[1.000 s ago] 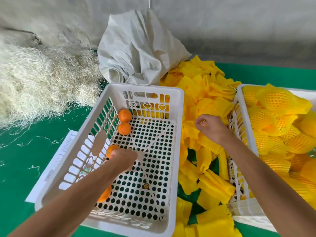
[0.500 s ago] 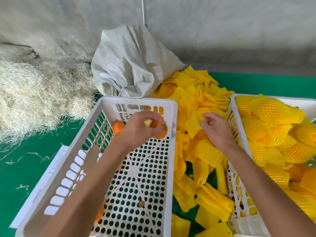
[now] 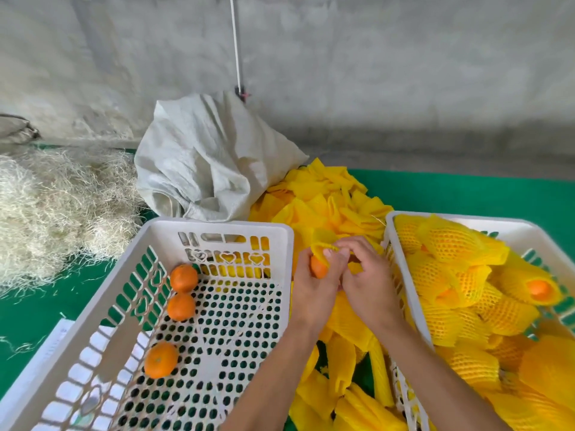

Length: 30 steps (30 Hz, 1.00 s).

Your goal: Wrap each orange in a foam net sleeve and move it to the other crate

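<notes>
My left hand (image 3: pixel 312 286) grips an orange (image 3: pixel 319 266) between the two crates. My right hand (image 3: pixel 368 279) pinches a yellow foam net sleeve (image 3: pixel 323 242) at the top of that orange, fingers of both hands touching. The left white crate (image 3: pixel 214 231) holds three bare oranges: one at the back (image 3: pixel 183 277), one right below it (image 3: pixel 181 307), one nearer me (image 3: pixel 161 359). The right white crate (image 3: pixel 401 216) is piled with oranges in yellow sleeves (image 3: pixel 451 244).
A heap of loose yellow foam sleeves (image 3: pixel 326 197) lies between and behind the crates on the green cloth (image 3: pixel 466 191). A grey woven sack (image 3: pixel 205 163) stands behind the left crate. Pale straw (image 3: pixel 53 200) is piled far left. White paper (image 3: pixel 49 346) lies under the left crate's side.
My left hand lifted an orange out of the left crate and carried it right, over the sleeves. My right hand picked up a sleeve and met the left hand.
</notes>
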Available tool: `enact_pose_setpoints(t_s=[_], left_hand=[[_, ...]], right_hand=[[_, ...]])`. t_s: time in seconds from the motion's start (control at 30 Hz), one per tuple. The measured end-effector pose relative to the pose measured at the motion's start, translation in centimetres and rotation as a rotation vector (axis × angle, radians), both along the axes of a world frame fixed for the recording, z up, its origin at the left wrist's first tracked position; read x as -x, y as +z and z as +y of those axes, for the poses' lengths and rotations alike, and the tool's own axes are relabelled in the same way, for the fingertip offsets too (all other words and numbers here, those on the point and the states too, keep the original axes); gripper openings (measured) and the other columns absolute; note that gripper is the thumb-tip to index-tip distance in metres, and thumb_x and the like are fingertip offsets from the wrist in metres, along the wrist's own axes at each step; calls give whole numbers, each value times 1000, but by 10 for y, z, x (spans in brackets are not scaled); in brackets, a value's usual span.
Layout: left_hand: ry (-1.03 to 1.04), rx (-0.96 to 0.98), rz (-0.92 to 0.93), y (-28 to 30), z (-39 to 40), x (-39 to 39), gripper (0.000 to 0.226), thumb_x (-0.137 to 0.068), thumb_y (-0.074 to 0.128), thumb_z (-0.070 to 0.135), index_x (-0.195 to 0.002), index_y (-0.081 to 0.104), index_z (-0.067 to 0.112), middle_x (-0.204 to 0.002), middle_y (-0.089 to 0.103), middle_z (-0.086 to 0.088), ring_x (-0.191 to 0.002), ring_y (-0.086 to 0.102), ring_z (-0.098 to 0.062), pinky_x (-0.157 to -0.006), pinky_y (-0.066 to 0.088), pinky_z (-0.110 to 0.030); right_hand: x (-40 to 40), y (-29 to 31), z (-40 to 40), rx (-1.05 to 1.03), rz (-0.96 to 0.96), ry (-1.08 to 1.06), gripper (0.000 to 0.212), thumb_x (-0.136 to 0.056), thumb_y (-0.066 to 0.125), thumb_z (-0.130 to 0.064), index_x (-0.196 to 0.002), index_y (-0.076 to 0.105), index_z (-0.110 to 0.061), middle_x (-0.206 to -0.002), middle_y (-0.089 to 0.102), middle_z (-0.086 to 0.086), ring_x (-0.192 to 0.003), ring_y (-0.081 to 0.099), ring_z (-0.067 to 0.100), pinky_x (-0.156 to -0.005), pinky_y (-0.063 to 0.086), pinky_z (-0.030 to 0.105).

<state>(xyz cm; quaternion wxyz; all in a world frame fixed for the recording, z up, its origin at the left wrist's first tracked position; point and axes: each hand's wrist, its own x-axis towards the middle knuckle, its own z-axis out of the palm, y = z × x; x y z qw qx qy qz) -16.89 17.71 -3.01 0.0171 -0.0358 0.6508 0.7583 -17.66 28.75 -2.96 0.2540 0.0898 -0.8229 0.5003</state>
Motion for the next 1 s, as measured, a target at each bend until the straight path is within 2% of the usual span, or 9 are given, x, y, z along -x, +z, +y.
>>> enact_pose_setpoints(t_s=[0.23, 0.3, 0.4, 0.53, 0.6, 0.7, 0.8, 0.9, 1.0], left_hand=[[52, 15, 54, -1, -7, 7, 19, -103, 67, 28, -119, 71, 19, -90, 62, -5, -78, 67, -13, -71, 65, -53], [47, 149, 81, -4, -6, 9, 21, -103, 66, 26, -122, 71, 19, -91, 61, -5, -81, 64, -24, -74, 64, -54], [14, 264, 16, -8, -4, 12, 16, -101, 68, 23, -116, 74, 26, -85, 60, -5, -83, 61, -27, -79, 63, -51], [-64, -103, -338, 3, -4, 12, 17, -92, 74, 19, -94, 74, 35, -104, 68, 0, -100, 64, -23, -65, 62, -35], [-131, -253, -455, 9, -5, 11, 20, -88, 76, 23, -108, 74, 27, -124, 65, -9, -106, 63, -30, -66, 60, -37], [-241, -353, -505, 13, -5, 10, 41, -93, 70, 33, -131, 65, 18, -123, 68, -8, -100, 62, -28, -70, 56, -38], [-308, -457, -502, 13, -8, 10, 33, -95, 67, 37, -125, 68, 22, -113, 73, -3, -99, 64, -25, -74, 55, -39], [-266, -574, -459, 11, -12, 14, 34, -97, 61, 38, -126, 68, 20, -121, 70, -6, -103, 64, -27, -72, 56, -37], [-122, -640, -398, 9, -11, 18, 33, -97, 49, 17, -127, 62, 13, -137, 59, -12, -112, 61, -32, -82, 59, -45]], right_hand=[[7, 3, 11, 425, -252, 6, 13, -103, 61, -22, -110, 71, -20, -106, 76, -6, -103, 70, 10, -89, 57, 26], [12, 4, 17, 761, -390, 23, 18, -104, 57, -18, -117, 68, -10, -118, 73, 10, -113, 68, 22, -98, 55, 39], [17, 12, 26, 1192, -585, 76, 27, -105, 53, -10, -129, 60, -3, -133, 66, 17, -119, 66, 26, -93, 56, 36], [17, 16, 38, 1065, -658, -31, 34, -102, 58, -18, -132, 60, -1, -117, 69, 21, -91, 72, 16, -74, 60, 31], [19, 17, 42, 976, -644, -130, 35, -103, 60, -26, -127, 63, -1, -105, 70, 12, -76, 71, 1, -68, 58, 19], [20, 18, 43, 974, -724, -45, 45, -97, 68, -34, -134, 62, -9, -122, 72, 12, -106, 72, 20, -89, 60, 37], [19, 23, 42, 1123, -865, 85, 46, -93, 72, -37, -135, 62, -20, -120, 74, 9, -114, 70, 26, -91, 57, 38], [21, 19, 36, 1267, -668, 94, 46, -100, 62, -36, -142, 55, -17, -129, 71, 9, -117, 69, 24, -88, 60, 36], [21, 10, 32, 1129, -445, -77, 38, -106, 53, -35, -136, 58, -13, -127, 71, 6, -115, 69, 20, -97, 56, 41]])
